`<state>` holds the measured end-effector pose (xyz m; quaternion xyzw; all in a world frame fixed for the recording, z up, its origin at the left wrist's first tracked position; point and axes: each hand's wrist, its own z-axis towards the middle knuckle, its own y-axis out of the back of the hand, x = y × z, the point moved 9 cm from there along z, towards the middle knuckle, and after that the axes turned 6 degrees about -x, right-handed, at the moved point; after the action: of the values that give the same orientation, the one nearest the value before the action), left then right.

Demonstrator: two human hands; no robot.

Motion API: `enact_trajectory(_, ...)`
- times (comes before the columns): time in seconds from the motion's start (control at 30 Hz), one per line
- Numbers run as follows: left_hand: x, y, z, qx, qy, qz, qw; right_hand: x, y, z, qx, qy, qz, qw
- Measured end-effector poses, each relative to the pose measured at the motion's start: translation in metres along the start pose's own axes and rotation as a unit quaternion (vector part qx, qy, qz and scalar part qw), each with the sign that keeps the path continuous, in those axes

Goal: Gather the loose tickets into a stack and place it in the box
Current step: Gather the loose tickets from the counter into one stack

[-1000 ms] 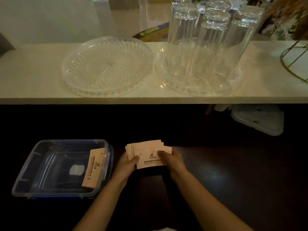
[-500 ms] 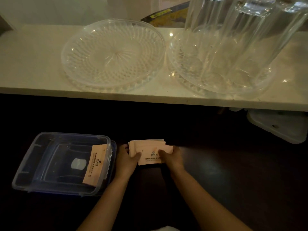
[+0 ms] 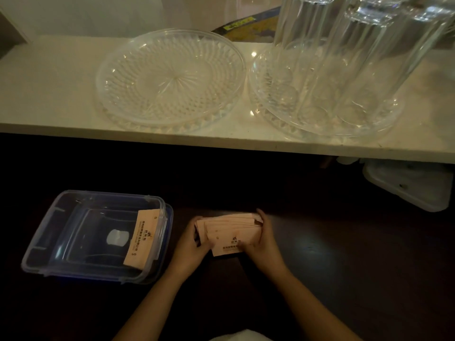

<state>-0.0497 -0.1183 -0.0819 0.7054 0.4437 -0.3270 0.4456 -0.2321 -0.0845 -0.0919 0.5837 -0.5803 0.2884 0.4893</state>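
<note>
Both hands, left hand (image 3: 190,244) and right hand (image 3: 262,242), clasp the fanned tickets (image 3: 231,232); the box (image 3: 49,242) lies left, one single ticket (image 3: 144,238) leaning inside; glass dishes (image 3: 170,77) on the far shelf (image 3: 49,87).

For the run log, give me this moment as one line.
phase: squaring stack | left hand + right hand: hold tickets | box: open, one ticket inside

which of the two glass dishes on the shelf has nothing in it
The left dish. Its patterned bottom is bare, while the right dish beside it holds a cluster of tall drinking glasses.
</note>
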Motion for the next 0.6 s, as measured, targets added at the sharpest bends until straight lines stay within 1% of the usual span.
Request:
enact_trajectory(0.07, 0.001, -0.008, -0.010, 0.012, -0.018, -0.003, 1.000, 0.000, 0.005, -0.017, -0.001, 0.053, -0.014, 0.999)
enact_trajectory(0.13, 0.001, -0.021, -0.022, 0.023, -0.023, -0.033, 0.999, 0.004, 0.013, -0.035, -0.032, 0.122, -0.071, 0.990)
enact_trajectory(0.2, -0.005, -0.031, -0.035, 0.009, -0.019, -0.115, 0.993, 0.008, 0.020, -0.052, -0.067, 0.164, -0.110, 0.978)
enact_trajectory(0.27, -0.013, -0.036, -0.045, -0.025, -0.021, -0.192, 0.981, 0.010, 0.030, -0.065, -0.107, 0.187, -0.129, 0.968)
enact_trajectory(0.33, -0.014, -0.043, -0.052, -0.042, -0.022, -0.240, 0.970, 0.011, 0.041, -0.077, -0.142, 0.218, -0.160, 0.952)
enact_trajectory(0.4, -0.012, -0.049, -0.056, -0.058, -0.013, -0.243, 0.968, 0.005, 0.046, -0.084, -0.152, 0.223, -0.204, 0.941)
enact_trajectory(0.5, 0.003, -0.052, -0.060, -0.129, 0.017, -0.224, 0.966, -0.010, 0.047, -0.087, -0.142, 0.197, -0.257, 0.935)
enact_trajectory(0.57, 0.013, -0.054, -0.061, -0.163, 0.042, -0.208, 0.964, -0.017, 0.049, -0.087, -0.141, 0.184, -0.274, 0.933)
enact_trajectory(0.6, 0.017, -0.055, -0.060, -0.167, 0.053, -0.208, 0.962, -0.019, 0.049, -0.087, -0.143, 0.182, -0.272, 0.934)
